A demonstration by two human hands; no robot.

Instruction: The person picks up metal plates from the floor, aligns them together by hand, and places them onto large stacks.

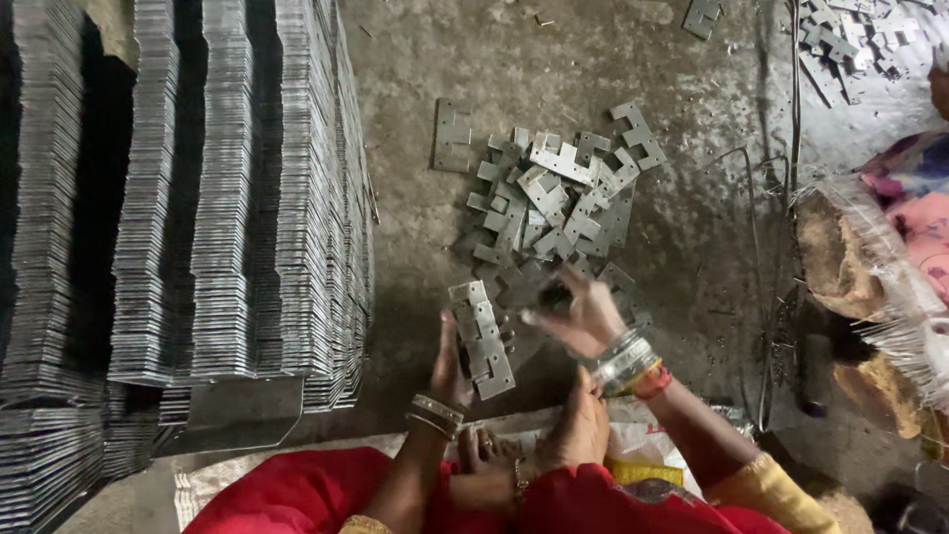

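Left hand (450, 366) steadies an upright stack of notched metal plates (481, 341), fingers flat against its side. Right hand (583, 316), blurred, fingers apart over loose plate pile (549, 198). Plates look stiff, thin, sharp-edged; grip by flat faces.

Your left hand (450, 364) stands edge-up, fingers straight, palm facing inward. Your right hand (583, 314) reaches forward, blurred, fingers spread; grip state unclear. Both wrists bangled, forearms converging.

- Left hand (450, 361) steadies a short stack of notched metal plates (481, 338).
- Right hand (583, 314) reaches into the loose plate pile (554, 193) on the concrete floor (692, 227).
- Tall plate stacks (227, 188) stand left.
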